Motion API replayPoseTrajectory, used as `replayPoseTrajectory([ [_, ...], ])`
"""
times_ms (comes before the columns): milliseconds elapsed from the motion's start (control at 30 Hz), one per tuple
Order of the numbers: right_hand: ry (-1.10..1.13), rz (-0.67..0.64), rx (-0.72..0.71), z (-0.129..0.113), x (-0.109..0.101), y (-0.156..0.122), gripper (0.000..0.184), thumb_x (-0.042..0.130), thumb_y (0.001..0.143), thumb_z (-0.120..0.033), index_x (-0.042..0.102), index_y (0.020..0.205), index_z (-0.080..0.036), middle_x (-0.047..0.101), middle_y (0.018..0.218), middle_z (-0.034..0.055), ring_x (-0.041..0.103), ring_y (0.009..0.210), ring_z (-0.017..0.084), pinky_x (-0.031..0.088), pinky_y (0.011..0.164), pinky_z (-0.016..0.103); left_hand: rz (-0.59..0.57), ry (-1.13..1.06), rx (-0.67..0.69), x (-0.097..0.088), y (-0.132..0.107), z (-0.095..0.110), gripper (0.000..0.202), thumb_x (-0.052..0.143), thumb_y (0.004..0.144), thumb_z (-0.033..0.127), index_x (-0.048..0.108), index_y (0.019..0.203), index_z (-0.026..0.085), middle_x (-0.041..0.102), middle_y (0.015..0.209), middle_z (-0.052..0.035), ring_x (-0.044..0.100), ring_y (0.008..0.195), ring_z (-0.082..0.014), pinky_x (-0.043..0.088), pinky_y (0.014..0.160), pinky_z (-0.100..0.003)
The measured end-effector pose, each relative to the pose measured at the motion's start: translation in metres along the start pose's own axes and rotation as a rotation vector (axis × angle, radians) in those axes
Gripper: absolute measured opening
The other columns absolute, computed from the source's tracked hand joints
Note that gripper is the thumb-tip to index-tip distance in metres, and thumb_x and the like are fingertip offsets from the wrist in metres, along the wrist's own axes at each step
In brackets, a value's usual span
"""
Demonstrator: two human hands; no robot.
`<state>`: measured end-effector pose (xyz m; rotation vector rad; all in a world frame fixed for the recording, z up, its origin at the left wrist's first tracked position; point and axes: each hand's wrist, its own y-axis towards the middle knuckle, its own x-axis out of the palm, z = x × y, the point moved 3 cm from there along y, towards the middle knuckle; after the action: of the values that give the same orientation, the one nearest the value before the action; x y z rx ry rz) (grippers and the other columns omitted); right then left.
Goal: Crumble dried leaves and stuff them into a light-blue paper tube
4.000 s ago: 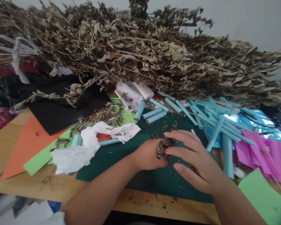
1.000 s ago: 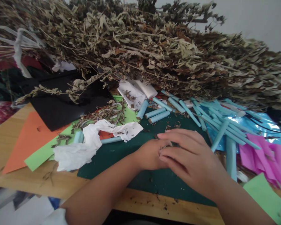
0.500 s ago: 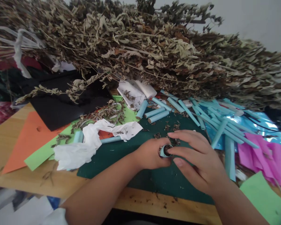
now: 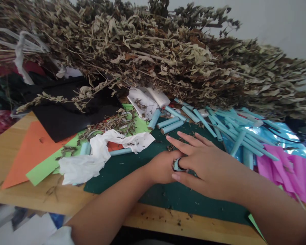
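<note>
My left hand [image 4: 162, 167] is wrapped round a light-blue paper tube [image 4: 176, 165], whose open end faces right. Dark crumbled leaf shows at its rim. Over that end spreads my right hand [image 4: 209, 165], fingers apart; one finger bends down into or onto the opening, and the others reach past my left hand. The tube's lower part is hidden in my left fist. Below both hands lies a dark green mat [image 4: 165, 199] with leaf crumbs on it. Several rolled blue tubes [image 4: 172, 127] lie just beyond, and the nearer ends show brown filling.
A large heap of dried leafy stalks [image 4: 153, 51] fills the back. To the left are crumpled white tissue [image 4: 84, 166], an orange sheet [image 4: 33, 153] and a black sheet [image 4: 76, 109]. A pile of blue tubes [image 4: 244, 136] and pink paper [image 4: 285, 170] lie right.
My right hand has moved left and turned over the tube's end, its finger going deeper at the opening and the other fingers spreading forward. My left hand stays nearly still, holding the tube.
</note>
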<state>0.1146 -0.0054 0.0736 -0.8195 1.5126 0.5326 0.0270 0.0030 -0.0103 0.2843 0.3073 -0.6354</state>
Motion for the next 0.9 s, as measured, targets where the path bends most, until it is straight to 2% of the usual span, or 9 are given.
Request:
replayPoseTrajectory([
  [133,0.025,0.024,-0.044,0.004,-0.010,-0.007,0.023,0.046,0.075,-0.034,0.063,0.065,-0.023,0.040,0.128,0.0035,0.031,0.118,0.031,0.029,0.090,0.056,0.039,0.040,-0.056,0.000,0.000,-0.001,0.016,0.055,0.063,0.021,0.051,0.077,0.015,0.059,0.073,-0.0010,0.054,0.066,-0.0125,0.041,0.057,-0.021],
  [200,0.055,0.120,-0.029,0.009,-0.016,-0.011,0.019,0.043,0.077,-0.026,0.061,0.072,-0.023,0.045,0.123,0.0042,0.038,0.114,0.027,0.037,0.086,0.048,0.066,0.046,-0.061,0.001,-0.001,-0.001,0.015,0.056,0.061,0.022,0.050,0.073,0.015,0.055,0.066,0.0014,0.051,0.061,-0.0106,0.038,0.053,-0.019],
  [300,0.116,0.274,0.066,0.020,-0.019,-0.013,0.019,0.038,0.078,-0.021,0.056,0.082,-0.021,0.056,0.103,0.0068,0.051,0.096,0.020,0.045,0.076,0.037,0.083,0.034,-0.059,0.001,-0.001,-0.001,0.012,0.055,0.061,0.021,0.047,0.068,0.016,0.049,0.059,0.0040,0.047,0.056,-0.0085,0.034,0.049,-0.017],
  [367,0.173,0.244,0.093,0.023,-0.014,-0.010,0.019,0.037,0.079,-0.020,0.054,0.087,-0.020,0.057,0.091,0.0054,0.053,0.086,0.017,0.046,0.071,0.033,0.081,0.027,-0.050,0.001,0.000,0.000,0.011,0.054,0.061,0.019,0.047,0.069,0.016,0.048,0.059,0.0043,0.046,0.056,-0.0080,0.035,0.050,-0.017],
  [500,0.229,0.135,0.098,0.020,-0.003,-0.004,0.018,0.040,0.079,-0.019,0.056,0.086,-0.022,0.056,0.088,0.0035,0.053,0.079,0.014,0.044,0.063,0.027,0.047,0.044,-0.042,0.001,0.001,0.001,0.017,0.052,0.061,0.017,0.049,0.077,0.016,0.051,0.066,0.0034,0.047,0.060,-0.0087,0.038,0.055,-0.018],
  [633,0.041,0.131,0.132,0.015,-0.003,-0.001,0.014,0.045,0.076,-0.021,0.058,0.078,-0.021,0.057,0.077,0.0027,0.053,0.071,0.016,0.041,0.060,0.029,0.037,0.067,-0.067,0.002,0.001,0.000,0.016,0.052,0.061,0.019,0.049,0.076,0.016,0.051,0.065,0.0033,0.049,0.061,-0.0097,0.038,0.054,-0.018],
  [767,-0.192,0.124,0.049,0.008,-0.006,0.001,0.015,0.045,0.074,-0.020,0.060,0.071,-0.020,0.056,0.066,0.0028,0.052,0.066,0.018,0.037,0.058,0.031,0.063,0.041,-0.045,0.001,0.001,0.001,0.018,0.052,0.059,0.017,0.050,0.076,0.016,0.053,0.067,0.0032,0.049,0.062,-0.0098,0.037,0.052,-0.017],
  [900,-0.202,0.196,-0.005,0.006,-0.011,-0.002,0.018,0.043,0.075,-0.018,0.061,0.073,-0.020,0.058,0.068,0.0026,0.052,0.065,0.017,0.035,0.059,0.031,0.066,0.041,-0.057,0.001,0.000,0.000,0.017,0.051,0.061,0.017,0.051,0.078,0.016,0.055,0.069,0.0028,0.049,0.063,-0.0097,0.038,0.055,-0.018],
])
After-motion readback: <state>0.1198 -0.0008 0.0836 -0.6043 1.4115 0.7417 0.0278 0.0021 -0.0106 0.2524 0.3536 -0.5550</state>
